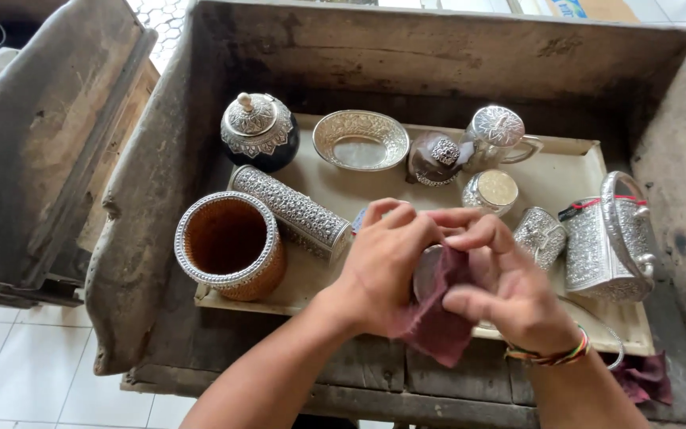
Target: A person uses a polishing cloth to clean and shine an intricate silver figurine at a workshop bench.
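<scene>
The left hand (381, 266) is curling its fingers around a small round silver piece (427, 272), gripping it from the left so that only a sliver of its pale face is showing between the two hands. The right hand (502, 282) is closing on a dark red cloth (437, 318), pinching it between thumb and fingers and pressing it against the silver piece; the cloth is hanging down below both hands. A band of coloured threads (551, 355) is sitting on the right wrist.

The hands are hovering over the near edge of a cream tray (573, 171), which is lying inside a worn wooden trough (438, 56). Just beside the left hand, an embossed silver cylinder (291, 208) is lying on its side, and next to that a woven cup with a silver rim (228, 242) is standing upright. Farther back, a dark round jar with a silver lid (260, 131), an oval silver bowl (360, 140), a small dark pot with a silver knob (435, 157) and a silver lidded mug (499, 135) are standing in a row. A small round silver box (492, 191) is sitting in front of the mug. To the right of the right hand, a small embossed silver cup (541, 235) is tilting, and a silver handbag-shaped box (609, 238) is standing beside it. Another scrap of red cloth (645, 377) is lying on the trough's front ledge.
</scene>
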